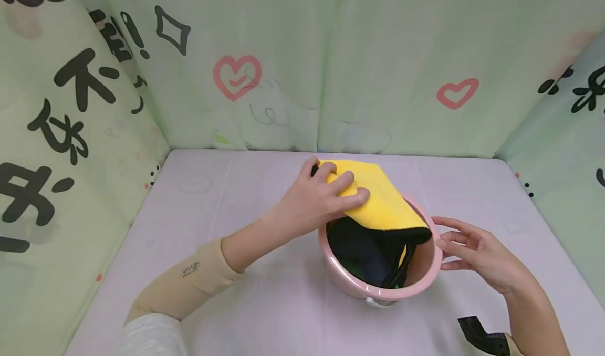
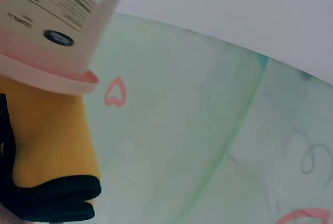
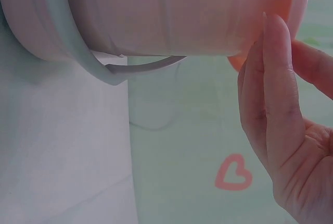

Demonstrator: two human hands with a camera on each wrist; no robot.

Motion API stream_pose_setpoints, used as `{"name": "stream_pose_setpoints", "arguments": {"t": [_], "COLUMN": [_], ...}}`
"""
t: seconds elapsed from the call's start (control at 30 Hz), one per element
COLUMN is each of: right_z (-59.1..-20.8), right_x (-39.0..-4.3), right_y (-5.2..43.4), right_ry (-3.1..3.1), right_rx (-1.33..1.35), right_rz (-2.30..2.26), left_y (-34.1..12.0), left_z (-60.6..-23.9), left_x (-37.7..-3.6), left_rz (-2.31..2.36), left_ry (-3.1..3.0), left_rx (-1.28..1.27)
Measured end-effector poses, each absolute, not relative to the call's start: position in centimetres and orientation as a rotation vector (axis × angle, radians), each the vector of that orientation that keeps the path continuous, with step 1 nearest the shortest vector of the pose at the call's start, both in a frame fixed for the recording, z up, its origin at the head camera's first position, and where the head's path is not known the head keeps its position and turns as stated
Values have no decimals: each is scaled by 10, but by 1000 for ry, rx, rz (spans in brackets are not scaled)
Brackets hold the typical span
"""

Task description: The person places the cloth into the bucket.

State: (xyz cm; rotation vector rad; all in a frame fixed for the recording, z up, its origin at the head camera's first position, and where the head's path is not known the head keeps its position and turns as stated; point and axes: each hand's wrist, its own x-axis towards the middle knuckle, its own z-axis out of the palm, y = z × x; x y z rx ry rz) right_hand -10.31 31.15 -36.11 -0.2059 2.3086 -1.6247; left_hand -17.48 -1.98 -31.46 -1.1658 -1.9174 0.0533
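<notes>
My left hand (image 1: 326, 196) pinches the far corner of a folded yellow microfibre cloth with black edging (image 1: 378, 201), fingers curled over its top and thumb beneath. The cloth slopes away from that hand, its long axis running down and right into the round pink plastic basin (image 1: 378, 292), where its black end (image 1: 378, 253) drapes inside. My left hand is the nearer one, already on the cloth. My right hand (image 1: 477, 251) waits just beside the basin's right rim, fingers straight and spread; I cannot tell whether the fingertips (image 3: 273, 31) touch it.
</notes>
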Motion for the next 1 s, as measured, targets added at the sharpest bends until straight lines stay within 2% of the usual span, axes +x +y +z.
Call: {"name": "stream_pose_setpoints", "arguments": {"t": [0.53, 1.0], "right_z": [-359, -358], "right_x": [-102, -104], "right_y": [310, 308], "right_ry": [2375, 2418], "right_rx": [-156, -80], "right_rz": [-1542, -1474], "left_y": [-4, 18], "left_z": [-318, -343], "left_x": [-144, -148], "left_rz": [84, 172], "left_ry": [-1865, -2120], "left_rx": [-1291, -1464]}}
